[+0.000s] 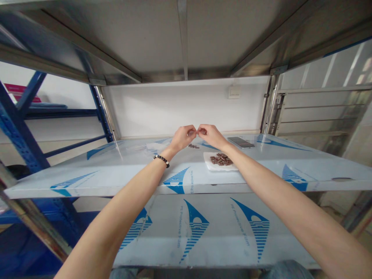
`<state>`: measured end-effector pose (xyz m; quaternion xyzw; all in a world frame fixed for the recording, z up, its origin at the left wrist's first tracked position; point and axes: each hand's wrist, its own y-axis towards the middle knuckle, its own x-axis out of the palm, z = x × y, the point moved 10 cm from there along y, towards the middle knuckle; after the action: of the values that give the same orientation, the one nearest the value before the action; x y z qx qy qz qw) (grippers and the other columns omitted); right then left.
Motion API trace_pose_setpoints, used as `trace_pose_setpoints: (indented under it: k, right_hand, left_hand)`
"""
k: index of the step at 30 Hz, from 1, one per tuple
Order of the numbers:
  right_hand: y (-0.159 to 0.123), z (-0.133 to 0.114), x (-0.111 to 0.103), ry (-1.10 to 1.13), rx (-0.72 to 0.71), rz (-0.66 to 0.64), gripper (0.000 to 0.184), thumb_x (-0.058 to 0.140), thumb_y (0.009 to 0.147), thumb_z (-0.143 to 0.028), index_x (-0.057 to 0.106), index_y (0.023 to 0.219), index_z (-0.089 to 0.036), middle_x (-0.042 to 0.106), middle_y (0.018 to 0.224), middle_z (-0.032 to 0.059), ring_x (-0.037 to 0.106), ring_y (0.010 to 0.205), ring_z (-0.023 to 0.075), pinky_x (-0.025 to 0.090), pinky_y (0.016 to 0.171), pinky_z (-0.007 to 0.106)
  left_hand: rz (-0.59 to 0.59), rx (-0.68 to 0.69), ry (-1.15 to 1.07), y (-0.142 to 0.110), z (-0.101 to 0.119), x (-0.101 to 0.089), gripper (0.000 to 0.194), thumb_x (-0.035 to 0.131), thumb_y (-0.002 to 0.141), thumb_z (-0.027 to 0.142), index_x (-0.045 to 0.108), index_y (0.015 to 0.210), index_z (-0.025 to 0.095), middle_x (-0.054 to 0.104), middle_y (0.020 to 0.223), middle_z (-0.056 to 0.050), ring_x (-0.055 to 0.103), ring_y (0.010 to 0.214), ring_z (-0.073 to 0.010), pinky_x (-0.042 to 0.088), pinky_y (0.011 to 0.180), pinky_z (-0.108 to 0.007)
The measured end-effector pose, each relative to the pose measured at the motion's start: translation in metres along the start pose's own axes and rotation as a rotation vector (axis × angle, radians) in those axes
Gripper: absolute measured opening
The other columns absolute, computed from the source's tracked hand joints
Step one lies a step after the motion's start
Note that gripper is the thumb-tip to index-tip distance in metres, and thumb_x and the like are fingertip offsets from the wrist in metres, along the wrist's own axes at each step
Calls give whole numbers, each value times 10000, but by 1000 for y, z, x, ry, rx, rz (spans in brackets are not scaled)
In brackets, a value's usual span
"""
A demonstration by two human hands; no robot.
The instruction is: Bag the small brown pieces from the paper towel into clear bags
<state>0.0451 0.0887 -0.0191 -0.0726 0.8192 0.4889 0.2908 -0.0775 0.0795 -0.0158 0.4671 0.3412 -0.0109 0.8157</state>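
My left hand and my right hand meet over the middle of the shelf, raised a little above its surface. Both are closed in a pinch, fingertips touching or nearly so. Whatever lies between them is too small to make out. Below my left hand, several small brown pieces lie loose. Nearer to me, beside my right forearm, a pile of short brown cylinder-like pieces rests on a white sheet or shallow tray. A beaded bracelet circles my left wrist.
The shelf is covered in film with blue print. Beyond my right forearm lies a phone. A metal upper shelf hangs overhead, with posts at both sides. A lower shelf sits beneath, and a white wall closes the back.
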Motion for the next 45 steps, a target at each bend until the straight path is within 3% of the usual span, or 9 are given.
trace_pose_setpoints:
  k: [8,15,18,23,26,29,32,39,45]
  right_hand:
    - [8,-23,-9,-111,-41,92,102,603,893,-150,653,825,-207,686,868,62,592,818,222,397,779,332]
    - [52,-24,-29,-180,-53,161,117,603,898,-156,654,808,-210,693,889,92,589,866,258,398,813,348]
    - [55,-25,-34,-211,-74,216,116,589,923,-175,628,823,-219,679,944,97,584,881,255,411,822,343]
    - [35,-22,-14,-267,-112,146,144,532,1003,-211,598,877,-232,674,980,89,594,870,247,404,797,338]
    - [26,-18,-4,-222,-102,124,169,489,1046,-212,630,956,-231,706,987,79,622,904,248,414,819,338]
    - [25,-16,-4,-186,-91,166,177,493,1054,-209,662,1004,-224,725,1015,79,638,929,248,425,838,339]
    - [29,-13,-7,-194,-90,195,159,554,1032,-218,697,963,-217,724,1020,83,643,936,247,436,843,340]
    - [30,1,-14,-184,-51,209,151,617,961,-174,724,861,-209,721,967,83,624,960,251,456,920,371]
    - [33,19,-19,161,123,289,104,688,918,-228,680,818,-200,713,895,55,625,923,217,473,907,351]
  left_hand:
    - [75,-1,130,1,10,-13,191,576,956,288,697,842,193,726,813,-53,589,738,-188,425,728,-289]
    - [172,37,268,39,14,-31,146,581,1012,271,673,920,204,711,929,-93,626,847,-239,414,797,-319]
    - [203,78,278,44,16,-33,152,538,1048,255,661,970,211,699,1027,-114,644,917,-256,415,813,-322]
    - [95,135,349,31,11,-17,175,503,1059,243,645,957,230,684,986,-99,638,898,-254,410,763,-317]
    - [83,118,355,24,6,-18,193,497,1062,249,655,955,223,679,906,-90,629,830,-247,414,744,-327]
    - [89,148,434,20,13,-22,239,475,1080,271,691,996,212,702,1017,-124,654,950,-266,448,783,-337]
    - [70,189,526,20,22,-26,301,453,1094,292,734,1032,205,698,1114,-143,648,1080,-289,485,847,-360]
    - [25,140,534,21,12,-26,267,546,1046,275,792,991,186,707,1097,-140,652,1051,-284,497,876,-362]
    - [170,100,344,24,3,-42,165,632,966,257,766,901,185,726,914,-96,634,872,-238,494,838,-351]
